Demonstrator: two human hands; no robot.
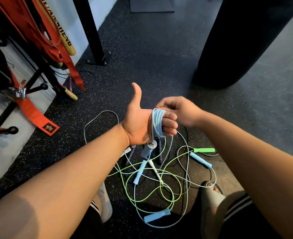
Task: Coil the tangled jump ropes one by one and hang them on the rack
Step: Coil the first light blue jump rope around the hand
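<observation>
The speckled black rubber floor (142, 49) carries one tangled pile of jump ropes (155, 170), which lies between the person's feet. One big black punching bag (242, 40) stands well beyond the pile to its right. One rack (30, 80) of black bars stands far left of the pile, hung with several orange straps (31, 112), and one black post (90, 31) is bolted to the floor beyond the pile to the left. Two hands are raised just above the far edge of the pile. The left hand (138, 121) has its thumb pointing up and its fingers curled, with the light-blue jump rope (157, 121) wound around them in a tight bundle of several turns. The right hand (178, 109), fingers bent, pinches that rope at the top of the bundle. One light-blue handle (146, 151) with a metal bearing end hangs from the bundle down toward the pile, and a thin strand trails from the bundle into it. In the pile itself, three more light-blue handles show, along with one bright green handle (204, 150) at its right edge. Green, pale-blue, grey and black cords loop over one another there.
</observation>
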